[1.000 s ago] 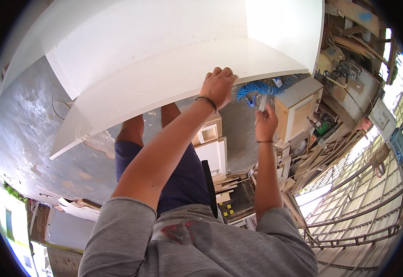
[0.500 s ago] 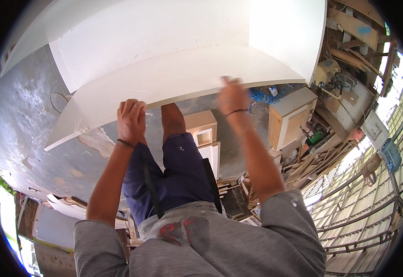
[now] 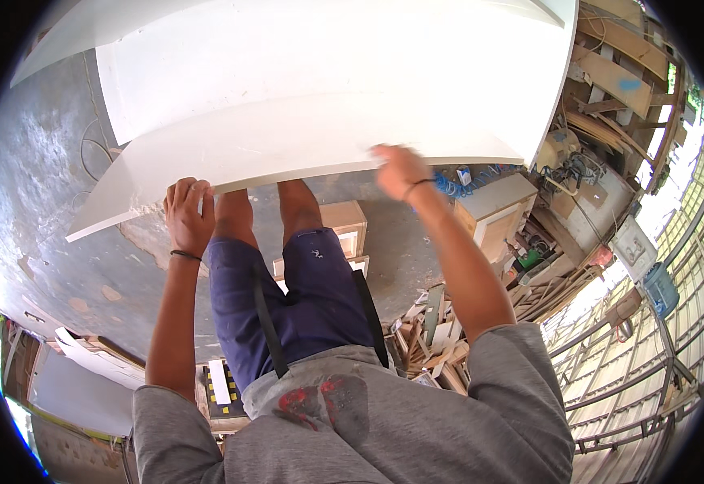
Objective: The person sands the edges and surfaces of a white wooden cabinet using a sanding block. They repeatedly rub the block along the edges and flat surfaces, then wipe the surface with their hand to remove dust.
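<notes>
A large white open-fronted cabinet (image 3: 287,73) fills the upper part of the view. Its nearest white panel (image 3: 263,145) runs from left to right, with a rough, chipped patch along the front edge toward the left. My left hand (image 3: 189,214) grips that edge beside the chipped patch, fingers curled over the top. At the panel's right half, my right hand (image 3: 402,171) is closed and blurred by motion, next to the front edge. Something small may be between its fingertips, but the blur hides what it is.
Behind my legs stands a small wooden box (image 3: 344,218). To the right are a wooden cabinet (image 3: 493,198), a coiled blue hose (image 3: 453,187) and a compressor-like machine (image 3: 574,161). Scrap wood (image 3: 440,339) lies piled on the grey concrete floor (image 3: 400,242).
My left hand has slid left along the panel's edge toward the chipped patch. My right hand has shifted slightly left and down. The view has turned a little, and both legs now show below the panel.
</notes>
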Demonstrator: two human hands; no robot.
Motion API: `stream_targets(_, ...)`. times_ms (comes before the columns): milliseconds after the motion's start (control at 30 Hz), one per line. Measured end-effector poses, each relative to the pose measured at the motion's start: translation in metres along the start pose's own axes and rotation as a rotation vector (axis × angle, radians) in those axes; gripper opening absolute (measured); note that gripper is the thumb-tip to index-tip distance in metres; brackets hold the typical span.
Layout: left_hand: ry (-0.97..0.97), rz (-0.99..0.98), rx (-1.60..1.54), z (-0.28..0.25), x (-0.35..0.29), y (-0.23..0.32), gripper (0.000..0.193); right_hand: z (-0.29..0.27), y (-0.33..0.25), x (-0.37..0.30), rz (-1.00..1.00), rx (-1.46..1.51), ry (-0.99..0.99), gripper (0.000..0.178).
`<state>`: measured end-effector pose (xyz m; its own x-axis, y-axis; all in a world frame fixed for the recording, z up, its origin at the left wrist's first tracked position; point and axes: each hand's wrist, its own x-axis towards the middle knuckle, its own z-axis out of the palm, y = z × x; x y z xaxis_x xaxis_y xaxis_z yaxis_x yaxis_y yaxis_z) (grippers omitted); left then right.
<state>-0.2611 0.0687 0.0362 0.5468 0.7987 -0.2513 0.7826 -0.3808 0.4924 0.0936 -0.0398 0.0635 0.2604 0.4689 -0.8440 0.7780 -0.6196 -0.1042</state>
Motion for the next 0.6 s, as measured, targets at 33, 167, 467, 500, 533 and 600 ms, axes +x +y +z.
stream_targets(33, 0.006, -0.008, 0.017, 0.0, 0.0, -0.003, 0.009, -0.009, -0.033, -0.002, -0.038, 0.05, -0.163, 0.04)
stream_targets(167, 0.008, -0.033, 0.054, -0.015, -0.004, -0.023, 0.009, -0.035, 0.046, 0.024, 0.182, 0.038, -0.083, 0.038)
stream_targets(467, 0.014, -0.05, 0.126, -0.039, -0.014, -0.073, 0.011, -0.018, 0.024, 0.031, 0.004, -0.015, -0.202, 0.04)
stream_targets(500, 0.026, -0.058, 0.127, -0.041, -0.016, -0.078, 0.012, -0.02, 0.055, 0.037, 0.014, 0.003, -0.105, 0.04)
stream_targets(533, 0.036, -0.068, 0.131, -0.043, -0.019, -0.085, 0.012, -0.038, 0.071, 0.04, 0.12, -0.062, -0.176, 0.039)
stream_targets(600, 0.057, -0.071, 0.177, -0.045, -0.025, -0.097, 0.015, -0.052, 0.09, 0.037, 0.148, -0.371, -0.232, 0.036)
